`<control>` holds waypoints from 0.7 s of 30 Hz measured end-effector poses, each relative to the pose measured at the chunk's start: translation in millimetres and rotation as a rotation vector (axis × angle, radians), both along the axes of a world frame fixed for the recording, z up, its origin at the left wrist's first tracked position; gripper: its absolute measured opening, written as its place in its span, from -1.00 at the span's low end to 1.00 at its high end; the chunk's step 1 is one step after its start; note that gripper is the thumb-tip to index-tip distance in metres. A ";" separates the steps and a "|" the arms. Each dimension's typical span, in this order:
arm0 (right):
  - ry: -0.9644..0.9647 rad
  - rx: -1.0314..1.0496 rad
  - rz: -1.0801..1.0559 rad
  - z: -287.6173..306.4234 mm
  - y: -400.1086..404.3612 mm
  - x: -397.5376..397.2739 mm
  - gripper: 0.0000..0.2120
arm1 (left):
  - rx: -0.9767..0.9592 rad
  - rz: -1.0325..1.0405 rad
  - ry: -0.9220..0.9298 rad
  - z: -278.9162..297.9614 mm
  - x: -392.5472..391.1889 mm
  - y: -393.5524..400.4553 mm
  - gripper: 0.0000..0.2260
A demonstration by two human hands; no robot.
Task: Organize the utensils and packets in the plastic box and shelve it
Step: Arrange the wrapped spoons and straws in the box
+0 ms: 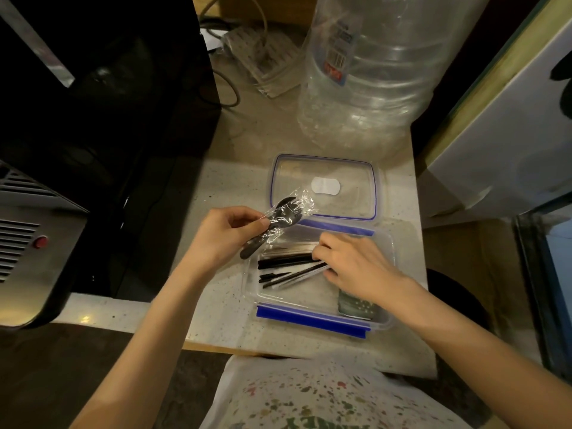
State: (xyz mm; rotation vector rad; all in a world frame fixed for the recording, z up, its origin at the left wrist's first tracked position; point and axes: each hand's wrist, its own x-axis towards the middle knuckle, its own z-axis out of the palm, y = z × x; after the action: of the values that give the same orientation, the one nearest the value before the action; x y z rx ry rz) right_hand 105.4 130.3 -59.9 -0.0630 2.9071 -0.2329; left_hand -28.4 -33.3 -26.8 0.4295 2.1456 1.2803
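Nearby: lid (325, 168) behind box (383, 323) | water jug (387, 72) beyond lid

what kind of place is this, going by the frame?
Probably a home kitchen or pantry corner. A speckled stone counter carries a large empty water jug, a clip-lid plastic box of wrapped disposable utensils, and an appliance with a red button beside it.

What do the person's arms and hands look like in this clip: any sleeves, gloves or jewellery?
Both forearms are bare up to the frame edge, with no sleeves in view. The left hand and right hand wear no gloves, and no rings, watch or bracelets show. At the bottom, a white garment with multicoloured paint-like speckles and green lettering is visible.
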 end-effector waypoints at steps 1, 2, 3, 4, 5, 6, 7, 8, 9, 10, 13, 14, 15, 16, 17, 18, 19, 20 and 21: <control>0.004 0.020 0.001 0.0 -0.8 -2.2 -0.75 | 0.002 -0.004 0.002 0.0 0.0 0.1 -0.92; 0.002 0.039 -0.001 0.0 -1.6 -4.3 -0.74 | 0.004 -0.007 0.003 -0.3 0.1 0.2 -0.92; -0.002 0.056 -0.006 0.1 -2.6 -6.6 -0.72 | 0.005 -0.009 0.003 -0.4 0.1 0.2 -0.92; -0.007 0.074 -0.009 -0.4 -3.2 -8.9 -0.70 | 0.005 -0.008 0.001 -0.7 0.1 0.3 -0.92; -0.015 0.092 -0.008 -1.1 -3.6 -11.2 -0.68 | 0.004 -0.006 -0.003 -0.7 0.0 0.3 -0.93; -0.028 0.109 -0.001 -1.9 -3.8 -13.6 -0.67 | 0.001 -0.005 -0.005 -0.8 -0.1 0.5 -0.93; -0.042 0.120 0.009 -2.1 -4.0 -15.4 -0.67 | -0.005 -0.005 -0.004 -0.9 -0.2 0.7 -0.93; -0.052 0.130 0.022 -2.6 -4.0 -16.9 -0.67 | -0.011 -0.005 -0.002 -1.0 -0.2 1.0 -0.94; -0.057 0.137 0.036 -2.9 -3.9 -18.0 -0.69 | -0.014 -0.002 -0.003 -0.9 -0.2 1.4 -0.94; -0.060 0.141 0.048 -2.9 -3.6 -18.6 -0.71 | -0.014 0.001 -0.004 -0.8 0.0 1.7 -0.94; -0.086 0.093 0.021 -0.1 1.6 -19.5 -0.77 | -0.016 0.003 -0.001 0.1 0.3 1.8 -0.94; -0.097 0.055 -0.003 1.7 4.3 -19.7 -0.79 | -0.016 0.003 -0.003 0.6 0.3 1.7 -0.94; -0.097 0.019 -0.025 3.7 7.2 -20.2 -0.81 | -0.014 0.002 -0.007 1.1 0.4 1.6 -0.94; -0.093 -0.010 -0.048 5.2 10.2 -20.9 -0.82 | -0.012 0.002 -0.009 1.6 0.6 1.8 -0.94; -0.087 -0.036 -0.073 7.5 12.8 -21.8 -0.81 | -0.012 0.000 -0.006 2.3 0.9 2.0 -0.94; -0.086 -0.057 -0.096 9.7 14.9 -22.9 -0.80 | -0.015 -0.003 0.002 3.1 1.4 2.4 -0.94; -0.093 -0.071 -0.112 12.2 16.5 -24.3 -0.79 | -0.018 -0.005 0.011 4.0 1.5 2.9 -0.93; -0.102 -0.076 -0.118 14.6 17.5 -25.6 -0.78 | -0.019 -0.006 0.019 4.8 1.7 3.5 -0.93; -0.109 -0.068 -0.119 16.6 17.9 -26.6 -0.77 | -0.020 -0.005 0.028 5.5 1.4 4.1 -0.93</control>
State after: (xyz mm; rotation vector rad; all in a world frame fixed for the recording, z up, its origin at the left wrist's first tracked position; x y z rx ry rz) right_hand 78.8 148.3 -43.3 0.1081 2.7966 -0.3437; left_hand -27.0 -29.2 -21.3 0.4462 2.1774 1.2564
